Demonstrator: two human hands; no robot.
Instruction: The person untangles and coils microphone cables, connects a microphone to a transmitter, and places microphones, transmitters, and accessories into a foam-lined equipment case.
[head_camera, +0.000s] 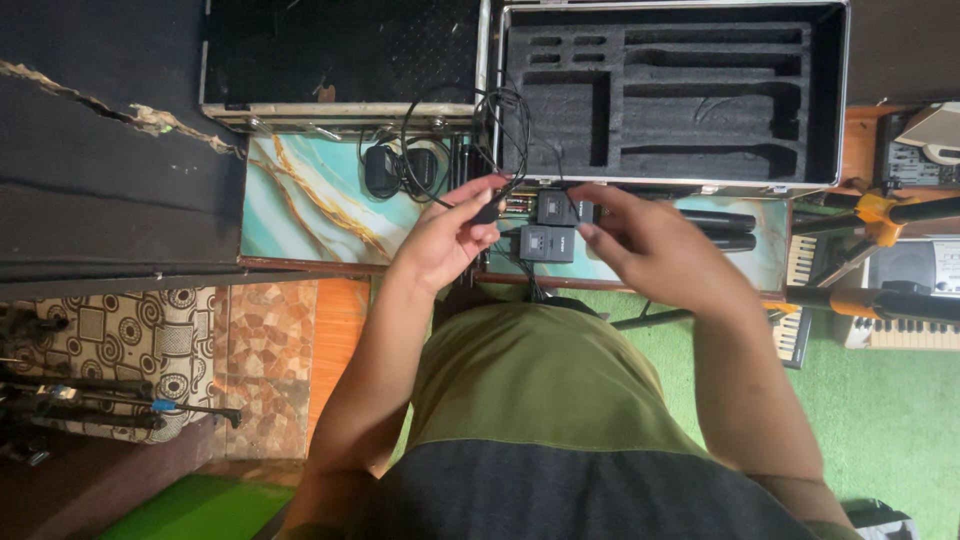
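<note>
Left hand (447, 238): I see it raised over the near edge of the counter (300, 215), grip pinched together on a thin black cable (487, 207) where the cable ends in a small dark plug.
Cable run: from the pinch it loops up past the far edge of the counter and curls across the corner of the open case.
Right hand (640, 235): I read its grip as apart, fingers spread, thumb and forefinger reaching at the upper of two small grey bodypack units (553, 208); whether they touch it I cannot tell.
Second unit (547, 243): lies flat at the near edge of the counter, just beside the first and between my two hands.
Counter: teal marbled top with gold veins, narrow (most of it is covered).
Foam case (670, 95): metal-edged, open, standing at the far edge on the right side, its black foam cut into long slots.
Second case (340, 60): at the far left, black-lined.
Black adapters (400, 170): two, near the far edge, with cords coiled over them.
Handheld microphones (720, 230): two black ones lying at the right end of the counter, partly behind the right hand.
</note>
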